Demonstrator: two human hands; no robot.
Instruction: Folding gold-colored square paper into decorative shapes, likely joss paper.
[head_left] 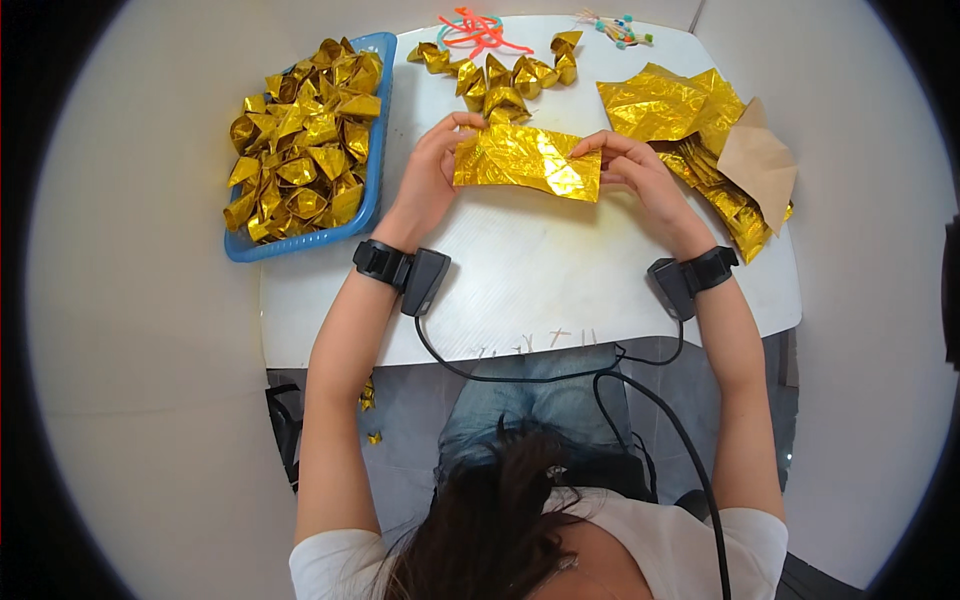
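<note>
A crinkled sheet of gold foil paper (525,163) is stretched between my two hands, above the near side of a loose group of folded gold foil pieces. My left hand (432,165) grips its left end, fingers curled behind and over the top edge. At the right end, my right hand (635,165) pinches it, with the index finger lying over the front. Just beyond the sheet stand several folded gold foil ingots (500,95). Right of my right hand lies a pile of flat gold foil sheets (655,105), partly under a brown paper piece (760,165).
A blue plastic basket (376,150) heaped with folded gold ingots stands at the left of the white table (540,270). Coloured pipe-cleaner-like strands (482,33) and a small beaded bundle (620,30) lie at the far edge. A black cable (500,379) joins my wrist devices.
</note>
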